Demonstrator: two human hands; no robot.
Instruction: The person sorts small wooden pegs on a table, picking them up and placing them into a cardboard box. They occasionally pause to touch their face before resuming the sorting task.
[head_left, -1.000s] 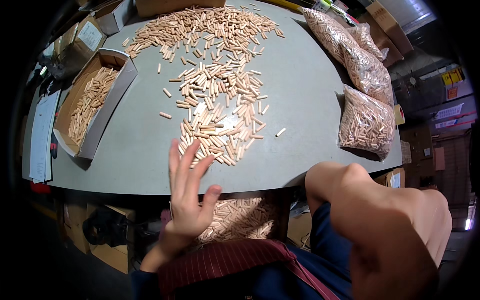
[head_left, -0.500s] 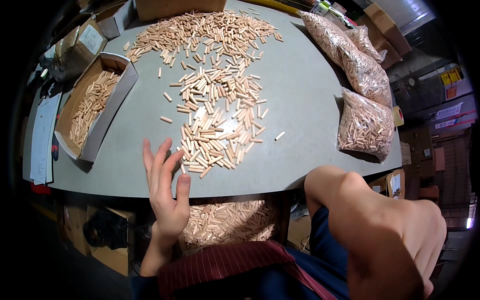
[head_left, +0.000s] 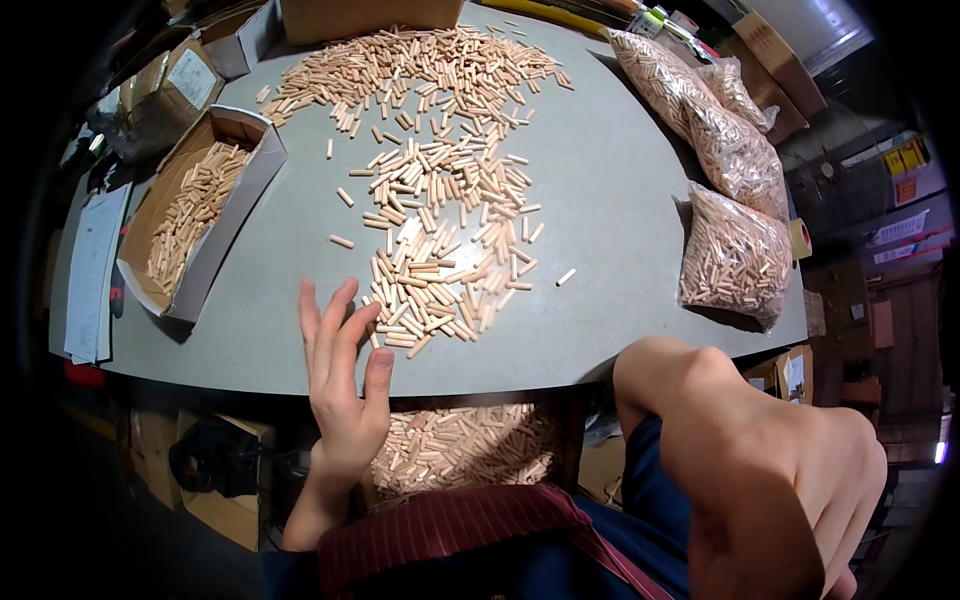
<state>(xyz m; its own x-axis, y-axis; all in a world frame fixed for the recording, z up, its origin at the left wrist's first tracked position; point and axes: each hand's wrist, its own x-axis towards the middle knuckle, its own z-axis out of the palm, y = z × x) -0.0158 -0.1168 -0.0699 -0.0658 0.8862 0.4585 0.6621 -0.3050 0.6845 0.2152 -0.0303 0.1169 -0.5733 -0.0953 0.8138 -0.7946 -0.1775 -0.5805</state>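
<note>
My left hand (head_left: 348, 385) is at the table's near edge with its fingers spread. Its fingertips are beside the near end of a patch of short wooden dowels (head_left: 420, 295), and nothing shows in its grasp. Large and close on the right, my right hand (head_left: 785, 465) is raised with its fingers curled; its fingertips and anything inside them are hidden. A bigger heap of dowels (head_left: 410, 65) lies at the far side. Below the table edge, more dowels (head_left: 465, 445) fill a container in front of my maroon striped apron (head_left: 450, 530).
A long cardboard box (head_left: 235, 210) holding dowels stands at the left, beside papers (head_left: 95, 270). Clear plastic bags full of dowels (head_left: 735, 255) line the right side, with a tape roll (head_left: 800, 238) alongside. A brown carton (head_left: 370, 18) closes off the far edge.
The whole view has shifted slightly, so the table appears a little further right and lower. Both hands keep nearly the same pose, and the dowels look undisturbed.
</note>
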